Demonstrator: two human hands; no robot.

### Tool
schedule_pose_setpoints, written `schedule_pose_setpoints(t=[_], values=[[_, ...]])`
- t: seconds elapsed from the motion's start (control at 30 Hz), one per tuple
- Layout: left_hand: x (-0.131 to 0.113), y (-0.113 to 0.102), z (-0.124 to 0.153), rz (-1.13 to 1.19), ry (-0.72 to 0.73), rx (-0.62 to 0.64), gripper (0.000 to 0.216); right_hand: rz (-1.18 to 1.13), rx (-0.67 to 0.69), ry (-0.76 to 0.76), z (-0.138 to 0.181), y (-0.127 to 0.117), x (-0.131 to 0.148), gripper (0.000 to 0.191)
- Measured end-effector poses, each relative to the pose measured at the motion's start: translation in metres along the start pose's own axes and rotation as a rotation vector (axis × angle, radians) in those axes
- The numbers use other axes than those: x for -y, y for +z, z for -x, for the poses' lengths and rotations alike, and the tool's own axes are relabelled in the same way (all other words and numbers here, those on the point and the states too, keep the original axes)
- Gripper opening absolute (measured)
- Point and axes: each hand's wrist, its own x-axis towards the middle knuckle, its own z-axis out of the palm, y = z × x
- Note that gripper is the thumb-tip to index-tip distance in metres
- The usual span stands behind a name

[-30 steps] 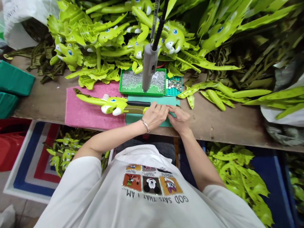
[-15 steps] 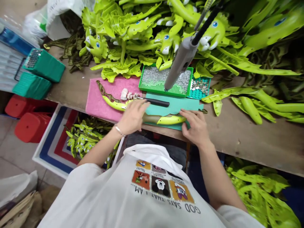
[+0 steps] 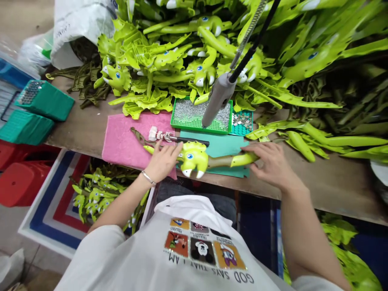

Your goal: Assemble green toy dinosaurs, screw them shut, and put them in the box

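A lime-green plastic dinosaur toy [image 3: 194,157] with a blue eye and white horns lies across the teal mat [image 3: 224,147] at the bench's front edge. My left hand [image 3: 162,161] rests on its head end with fingers closed against it. My right hand [image 3: 271,163] grips its olive and green tail end [image 3: 242,159]. A black-handled tool [image 3: 189,140] lies just behind the toy, beside a small white and pink piece [image 3: 156,133] on the pink towel [image 3: 127,139]. A grey electric screwdriver [image 3: 216,97] hangs on a cable above the mat.
A green tray of screws [image 3: 194,115] and a teal tray of small metal parts [image 3: 242,121] sit behind the mat. Heaps of green dinosaur parts [image 3: 182,52] fill the back of the bench. Teal boxes [image 3: 36,109] stand left; a bin of finished toys [image 3: 100,190] is below.
The toy has been turned over and shifted, so its head now shows at the mat's front. My left hand slid along it and my right hand moved out to the tail end.
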Motion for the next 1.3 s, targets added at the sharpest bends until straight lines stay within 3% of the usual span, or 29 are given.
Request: schedule_pose_setpoints(t=[0.1, 0.17, 0.27, 0.33, 0.47, 0.57, 0.67, 0.83, 1.0, 1.07, 1.13, 1.2, 1.3], values=[[-0.020, 0.010, -0.012, 0.028, -0.002, 0.004, 0.054, 0.002, 0.047, -0.003, 0.002, -0.008, -0.014, 0.048], [-0.024, 0.013, -0.015, 0.045, -0.024, -0.006, 0.054, -0.049, 0.009, 0.015, -0.009, -0.009, -0.016, 0.045], [-0.023, 0.010, -0.014, 0.099, -0.034, -0.002, 0.057, -0.113, -0.108, 0.070, -0.045, 0.000, -0.014, 0.032], [-0.017, 0.004, -0.017, 0.158, -0.011, 0.001, 0.059, -0.121, -0.111, 0.086, -0.079, 0.013, -0.015, 0.029], [0.000, -0.010, -0.046, 0.180, -0.039, -0.039, 0.046, 0.010, 0.045, 0.146, -0.142, 0.042, -0.019, 0.031], [0.014, -0.017, -0.076, 0.126, -0.070, 0.068, 0.029, 0.171, 0.178, 0.172, -0.167, 0.057, -0.016, 0.030], [0.022, -0.017, -0.095, 0.064, -0.035, 0.164, 0.018, 0.248, 0.201, 0.191, -0.176, 0.066, -0.012, 0.032], [0.019, -0.012, -0.101, -0.023, 0.037, 0.112, 0.023, 0.240, 0.166, 0.199, -0.176, 0.074, -0.011, 0.032], [0.014, -0.014, -0.095, 0.017, -0.064, 0.069, 0.025, 0.181, 0.099, 0.234, -0.175, 0.077, -0.017, 0.027], [0.008, -0.016, -0.088, 0.176, -0.139, -0.019, 0.022, 0.111, 0.049, 0.234, -0.175, 0.076, -0.021, 0.025], [-0.005, -0.016, -0.081, 0.512, -0.198, -0.156, 0.021, 0.022, -0.002, 0.249, -0.175, 0.073, -0.024, 0.023], [-0.025, -0.015, -0.078, 1.027, -0.228, -0.236, 0.024, -0.078, -0.049, 0.271, -0.174, 0.069, -0.025, 0.019], [-0.058, -0.012, -0.083, 1.828, -0.358, -0.198, 0.026, -0.286, -0.138, 0.303, -0.166, 0.057, -0.019, 0.013]])
